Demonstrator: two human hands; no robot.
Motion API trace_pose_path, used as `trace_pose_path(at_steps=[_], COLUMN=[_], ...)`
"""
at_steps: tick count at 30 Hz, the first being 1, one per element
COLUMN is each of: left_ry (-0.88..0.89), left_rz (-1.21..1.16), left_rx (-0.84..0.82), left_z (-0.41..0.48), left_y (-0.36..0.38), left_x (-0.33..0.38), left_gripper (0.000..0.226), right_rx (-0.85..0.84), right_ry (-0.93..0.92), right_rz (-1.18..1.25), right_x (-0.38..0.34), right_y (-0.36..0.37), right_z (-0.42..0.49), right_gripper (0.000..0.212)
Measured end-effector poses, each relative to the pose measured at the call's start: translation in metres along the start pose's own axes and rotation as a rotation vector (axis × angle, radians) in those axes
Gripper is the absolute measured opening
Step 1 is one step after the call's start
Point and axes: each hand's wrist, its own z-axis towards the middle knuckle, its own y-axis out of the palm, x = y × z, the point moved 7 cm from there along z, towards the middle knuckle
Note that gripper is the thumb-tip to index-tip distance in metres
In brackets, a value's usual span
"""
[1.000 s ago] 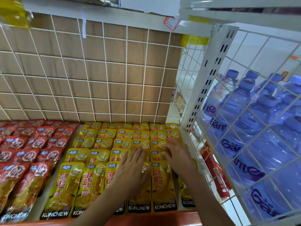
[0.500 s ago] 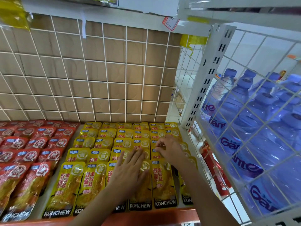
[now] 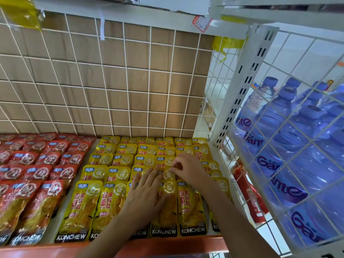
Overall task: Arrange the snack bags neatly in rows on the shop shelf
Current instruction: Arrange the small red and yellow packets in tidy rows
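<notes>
Yellow KONCHEW snack bags (image 3: 81, 207) lie flat in overlapping rows on the white shelf (image 3: 72, 198), front to back. My left hand (image 3: 145, 194) rests flat, fingers straight, on the bags of the middle rows near the front. My right hand (image 3: 188, 170) is just beyond it, its fingertips curled and pinching the top edge of a yellow bag (image 3: 168, 174) in the row right of my left hand. Red snack bags (image 3: 37, 202) fill the rows on the left.
A wire grid over a brown panel (image 3: 111, 81) backs the shelf. An orange front lip (image 3: 55, 248) edges it. To the right, a white slotted upright (image 3: 242, 90) and a wire basket (image 3: 264, 190) of blue water bottles (image 3: 290, 146) stand close.
My right hand moved back and left from the front bags and curled its fingers onto a bag's top edge. My left hand stayed pressed on the rows.
</notes>
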Motion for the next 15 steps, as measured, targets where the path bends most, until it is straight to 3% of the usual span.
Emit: trace_pose_path(at_steps=[15], left_ry=[0.021], left_rz=[-0.026], left_rx=[-0.024], left_z=[-0.0022], left_y=[0.0002], left_x=[-0.0003], left_gripper=[0.058], right_rx=[0.007], right_ry=[0.028], right_rz=[0.039], right_x=[0.0058], right_y=[0.0034], right_z=[0.0003], right_gripper=[0.017])
